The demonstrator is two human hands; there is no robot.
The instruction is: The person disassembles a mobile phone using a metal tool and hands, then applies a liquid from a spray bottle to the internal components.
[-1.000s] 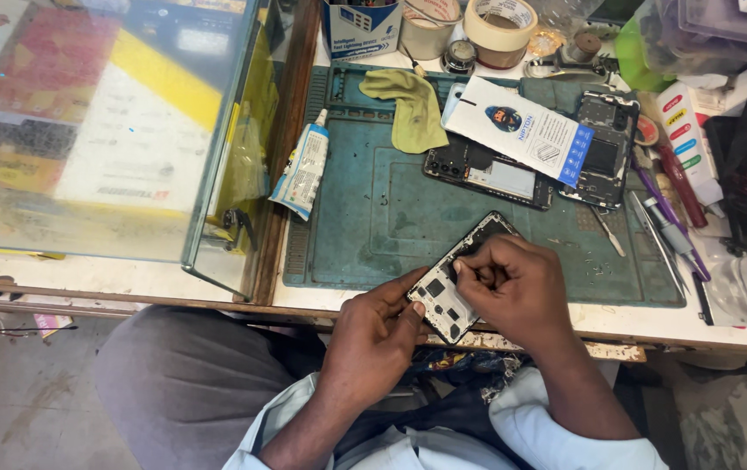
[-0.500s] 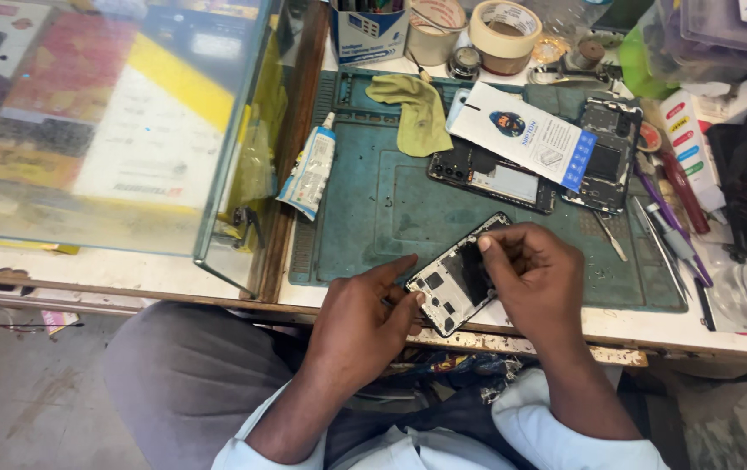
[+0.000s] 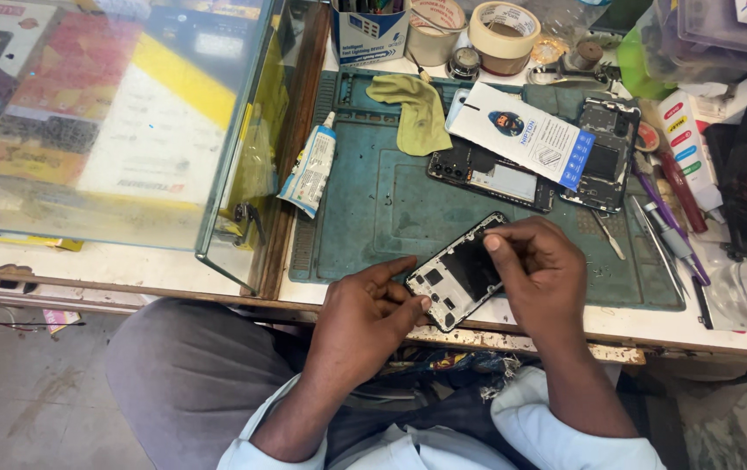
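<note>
Head view: left hand (image 3: pixel 365 318) and right hand (image 3: pixel 540 271) both grasp an opened black phone frame with bare metal insides (image 3: pixel 458 273), tilted, at the near edge of the teal rubber work mat (image 3: pixel 373 209). Right fingertips (image 3: pixel 492 243) pinch its upper part. On the mat behind it: a second dismantled black phone (image 3: pixel 488 177), a white-blue flat package (image 3: pixel 521 135), an olive cloth (image 3: pixel 417 109). Left of the mat: a white glue tube (image 3: pixel 310 167), then a glass display case (image 3: pixel 103 122). Behind the mat: tape rolls (image 3: pixel 502 35). Grey floor below the wooden counter edge.
</note>
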